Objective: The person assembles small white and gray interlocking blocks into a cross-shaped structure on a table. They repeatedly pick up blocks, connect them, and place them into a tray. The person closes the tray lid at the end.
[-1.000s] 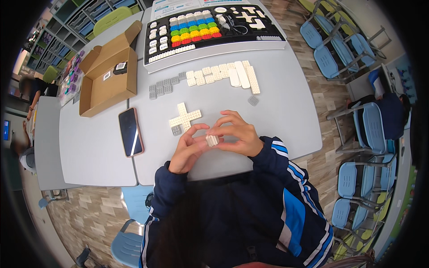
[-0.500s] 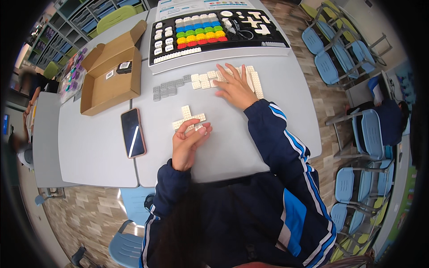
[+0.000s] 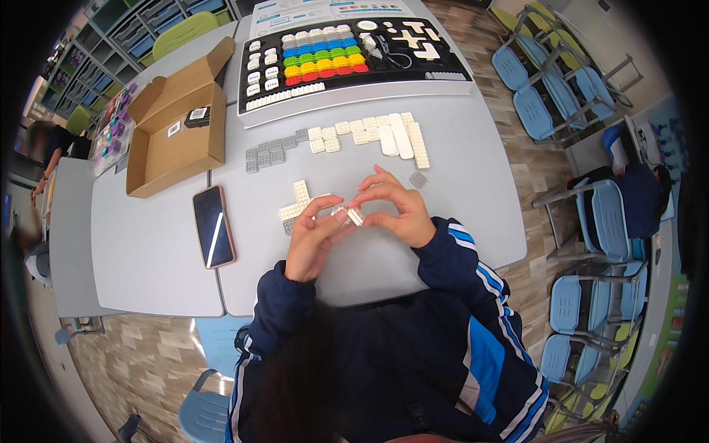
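My left hand [image 3: 306, 247] pinches a small white block [image 3: 339, 213] between thumb and fingers, partly covered by them. Against its right side, my right hand [image 3: 405, 213] grips a flat white building plate [image 3: 355, 216] by thumb and index finger. The two pieces meet or nearly meet; whether they are joined I cannot tell. Just beyond my left hand lies a cream T- or cross-shaped studded build [image 3: 300, 193], its near part hidden, with a grey studded piece [image 3: 289, 228] at its edge. A single grey square plate [image 3: 418, 179] rests beyond my right hand.
Grey square plates [image 3: 277, 145] and white ones [image 3: 329, 134] lie in rows, beside long white strips [image 3: 400, 136]. Behind them stands a kit tray [image 3: 354, 94] of coloured blocks. A phone [image 3: 212, 225] and an open cardboard box [image 3: 174, 159] are at left.
My right hand has come back from the white plates toward me and now holds one at my left hand. The left hand keeps its pinch on the small white block.
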Motion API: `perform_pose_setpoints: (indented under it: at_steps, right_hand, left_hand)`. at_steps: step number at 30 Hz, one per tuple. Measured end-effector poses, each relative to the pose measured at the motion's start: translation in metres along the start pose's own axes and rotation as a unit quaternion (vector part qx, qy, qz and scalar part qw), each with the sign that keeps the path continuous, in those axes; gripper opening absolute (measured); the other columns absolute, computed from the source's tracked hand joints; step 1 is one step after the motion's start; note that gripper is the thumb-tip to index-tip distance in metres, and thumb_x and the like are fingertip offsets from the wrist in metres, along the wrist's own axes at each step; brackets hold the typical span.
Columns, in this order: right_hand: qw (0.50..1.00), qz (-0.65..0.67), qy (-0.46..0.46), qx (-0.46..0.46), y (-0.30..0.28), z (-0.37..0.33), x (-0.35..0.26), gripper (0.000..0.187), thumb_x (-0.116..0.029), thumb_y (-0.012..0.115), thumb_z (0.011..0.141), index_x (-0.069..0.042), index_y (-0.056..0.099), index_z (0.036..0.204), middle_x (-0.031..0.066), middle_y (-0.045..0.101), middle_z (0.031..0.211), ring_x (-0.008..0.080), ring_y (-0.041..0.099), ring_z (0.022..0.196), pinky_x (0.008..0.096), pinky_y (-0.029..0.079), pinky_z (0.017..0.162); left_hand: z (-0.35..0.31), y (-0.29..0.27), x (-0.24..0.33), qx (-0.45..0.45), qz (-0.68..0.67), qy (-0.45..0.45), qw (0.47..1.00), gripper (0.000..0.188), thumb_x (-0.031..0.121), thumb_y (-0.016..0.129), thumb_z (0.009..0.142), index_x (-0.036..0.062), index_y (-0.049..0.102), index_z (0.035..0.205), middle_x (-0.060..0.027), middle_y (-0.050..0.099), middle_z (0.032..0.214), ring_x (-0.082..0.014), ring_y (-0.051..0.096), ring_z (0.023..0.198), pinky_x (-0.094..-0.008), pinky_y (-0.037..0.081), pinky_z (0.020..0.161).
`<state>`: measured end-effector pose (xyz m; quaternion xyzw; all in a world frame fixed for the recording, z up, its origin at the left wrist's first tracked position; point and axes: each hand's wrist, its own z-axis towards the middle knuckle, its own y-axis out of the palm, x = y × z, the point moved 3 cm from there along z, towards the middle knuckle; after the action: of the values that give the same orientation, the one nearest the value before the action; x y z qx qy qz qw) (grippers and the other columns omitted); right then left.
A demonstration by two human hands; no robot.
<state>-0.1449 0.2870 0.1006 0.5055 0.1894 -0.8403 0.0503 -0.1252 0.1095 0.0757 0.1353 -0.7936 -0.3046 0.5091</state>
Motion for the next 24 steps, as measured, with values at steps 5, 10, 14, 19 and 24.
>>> perform_pose_setpoints:
  at_steps: [5,10,14,19,24]
  right_hand:
    - [0.999,0.011,0.023,0.044,0.007,-0.008,0.005,0.035,0.002,0.071,0.068,-0.009,0.065,0.100,0.0017,0.067,0.096,0.0212,0.055,0.105,0.0513,0.022,0.111]
    - [0.989,-0.136,-0.039,0.045,0.011,-0.010,-0.007,0.039,-0.004,0.073,0.068,-0.013,0.064,0.105,0.0039,0.063,0.108,0.0225,0.055,0.105,0.0479,0.031,0.106]
    - [0.958,-0.248,-0.061,0.133,0.024,-0.006,-0.044,0.044,-0.010,0.077,0.063,-0.010,0.063,0.104,0.0058,0.060,0.107,0.0257,0.055,0.098,0.0430,0.039,0.091]
    - [0.935,-0.284,-0.064,0.200,0.037,-0.007,-0.037,0.043,-0.008,0.076,0.060,-0.007,0.061,0.101,0.0080,0.058,0.099,0.0271,0.054,0.090,0.0389,0.041,0.079]
    - [0.930,-0.268,-0.081,0.239,0.042,-0.001,-0.025,0.041,-0.003,0.074,0.061,-0.006,0.061,0.100,0.0095,0.058,0.098,0.0281,0.054,0.088,0.0373,0.044,0.075]
  left_hand:
    - [-0.002,0.013,0.003,-0.026,0.017,0.009,0.999,0.029,0.004,0.063,0.087,0.0021,0.053,0.114,-0.0164,0.067,0.104,-0.0187,0.063,0.097,-0.0319,0.049,0.089]
    - [-0.004,0.007,0.003,0.023,0.061,0.071,0.995,0.031,-0.003,0.066,0.082,0.0009,0.055,0.111,-0.0169,0.067,0.102,-0.0170,0.064,0.092,-0.0293,0.049,0.085]
    - [-0.001,0.015,0.004,0.085,0.072,0.163,0.980,0.032,-0.005,0.066,0.081,-0.0016,0.055,0.111,-0.0181,0.066,0.104,-0.0161,0.064,0.091,-0.0266,0.050,0.081]
    - [-0.002,0.034,0.005,0.130,0.067,0.217,0.965,0.035,-0.007,0.065,0.081,-0.0040,0.054,0.114,-0.0190,0.064,0.109,-0.0150,0.063,0.092,-0.0245,0.050,0.081]
    - [0.002,0.034,0.003,0.109,0.072,0.224,0.966,0.041,-0.004,0.065,0.082,-0.0037,0.050,0.120,-0.0188,0.064,0.110,-0.0157,0.061,0.097,-0.0248,0.048,0.084]
